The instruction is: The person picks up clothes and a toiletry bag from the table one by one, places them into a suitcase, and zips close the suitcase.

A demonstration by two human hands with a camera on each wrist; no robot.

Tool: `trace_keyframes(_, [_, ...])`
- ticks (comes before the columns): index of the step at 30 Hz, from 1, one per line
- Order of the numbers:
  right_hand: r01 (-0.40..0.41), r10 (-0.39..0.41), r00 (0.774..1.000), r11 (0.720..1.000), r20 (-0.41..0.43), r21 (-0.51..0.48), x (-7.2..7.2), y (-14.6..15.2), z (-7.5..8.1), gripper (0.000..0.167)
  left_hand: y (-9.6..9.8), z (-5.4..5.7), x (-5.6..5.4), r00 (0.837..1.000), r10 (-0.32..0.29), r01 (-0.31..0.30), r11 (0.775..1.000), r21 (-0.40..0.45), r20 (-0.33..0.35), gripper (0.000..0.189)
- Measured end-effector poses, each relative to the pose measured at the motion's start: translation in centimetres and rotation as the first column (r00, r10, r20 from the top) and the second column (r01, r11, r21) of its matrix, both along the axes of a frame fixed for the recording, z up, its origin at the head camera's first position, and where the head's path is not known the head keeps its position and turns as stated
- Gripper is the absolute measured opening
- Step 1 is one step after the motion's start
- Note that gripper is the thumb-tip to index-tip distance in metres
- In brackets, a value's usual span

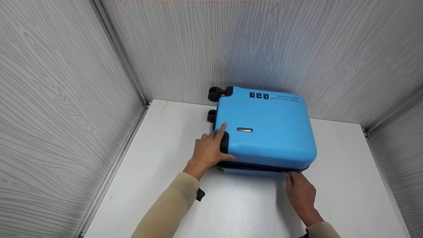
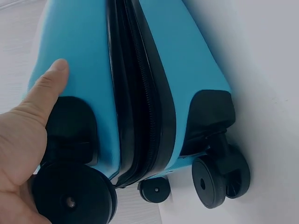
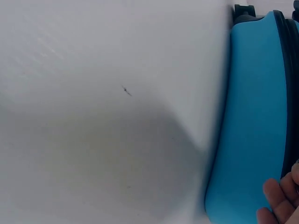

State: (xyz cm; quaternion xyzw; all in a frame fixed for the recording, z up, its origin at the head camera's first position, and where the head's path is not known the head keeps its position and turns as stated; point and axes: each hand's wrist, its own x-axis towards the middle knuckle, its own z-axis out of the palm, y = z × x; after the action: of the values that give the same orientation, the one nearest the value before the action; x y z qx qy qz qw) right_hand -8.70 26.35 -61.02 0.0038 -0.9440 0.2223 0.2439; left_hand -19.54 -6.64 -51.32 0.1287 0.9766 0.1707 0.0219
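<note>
A light blue suitcase (image 1: pixel 274 135) with black corner guards lies flat on the white surface. My left hand (image 1: pixel 206 150) rests spread over its near left corner, thumb on the side and index finger on top. In the left wrist view, the thumb lies on the blue shell above a black wheel (image 2: pixel 70 196), and the black zipper (image 2: pixel 145 88) runs round the side. My right hand (image 1: pixel 300 191) pinches the zipper pull at the near right of the seam. The fingers largely hide the pull. In the right wrist view, curled fingers (image 3: pixel 275 193) show at the shell's edge.
The white tabletop (image 1: pixel 158 145) is bounded by grey wood-patterned panels (image 1: pixel 205 43) behind and at both sides. The suitcase stands close to the back panel. Its other wheels (image 1: pixel 214 94) point left. A small black piece (image 1: pixel 200 194) shows beside the left sleeve.
</note>
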Motion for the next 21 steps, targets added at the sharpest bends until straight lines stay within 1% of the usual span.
trace_keyframes(4, [-0.019, 0.021, 0.999, 0.999, -0.050, 0.039, 0.0, 0.0, -0.2, 0.004, 0.0, -0.1, -0.1, 1.000, 0.005, -0.005, 1.000, 0.001, -0.009, 0.133])
trace_keyframes(10, [-0.018, 0.020, 0.997, 0.999, -0.069, 0.029, 0.1, -0.5, -0.5, 0.004, 0.1, -0.3, 0.0, 1.000, 0.007, -0.007, 1.000, 0.001, -0.018, 0.133])
trace_keyframes(17, [-0.048, 0.057, 0.987, 0.997, -0.148, 0.068, 0.2, -1.1, -0.7, 0.003, 0.1, -0.3, 0.1, 1.000, 0.007, -0.007, 1.000, -0.009, -0.023, 0.133])
trace_keyframes(21, [-0.064, 0.077, 0.983, 0.995, -0.164, 0.080, 0.2, -1.3, -0.8, 0.004, 0.2, -0.4, 0.2, 1.000, 0.012, -0.012, 1.000, -0.003, -0.018, 0.133])
